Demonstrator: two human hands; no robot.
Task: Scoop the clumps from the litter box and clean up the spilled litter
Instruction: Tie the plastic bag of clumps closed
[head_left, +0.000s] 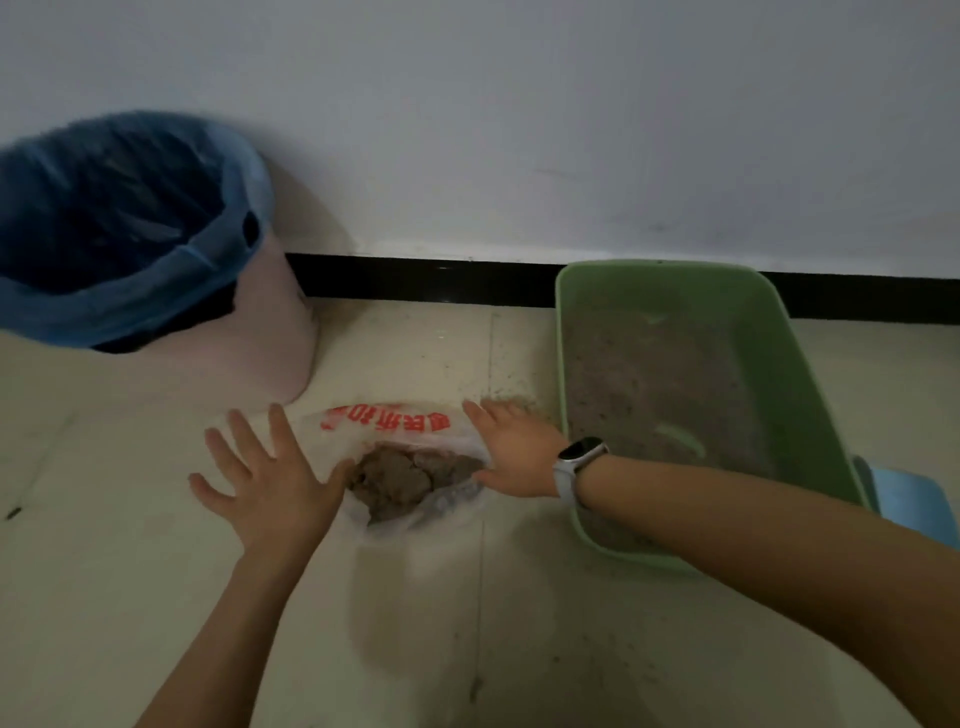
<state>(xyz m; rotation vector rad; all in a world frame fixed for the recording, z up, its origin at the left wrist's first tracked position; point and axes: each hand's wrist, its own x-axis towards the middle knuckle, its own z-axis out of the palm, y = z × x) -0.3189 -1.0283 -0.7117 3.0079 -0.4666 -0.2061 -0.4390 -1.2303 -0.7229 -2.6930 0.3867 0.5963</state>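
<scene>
A green litter box (810, 405) with grey litter inside stands on the floor at the right, by the wall. A white plastic bag with red print (395, 421) lies open on the floor to its left, with brown clumps (400, 480) in its mouth. My left hand (265, 478) is spread flat with straight fingers at the bag's left edge. My right hand (511, 452), a watch on its wrist, lies flat on the bag's right edge. Specks of spilled litter (506, 376) dot the tiles between the bag and the box.
A pink waste bin lined with a blue bag (130, 234) stands at the left against the wall. A blue object (909, 499) pokes out behind the litter box's near right corner. A black skirting board (415, 278) runs along the wall.
</scene>
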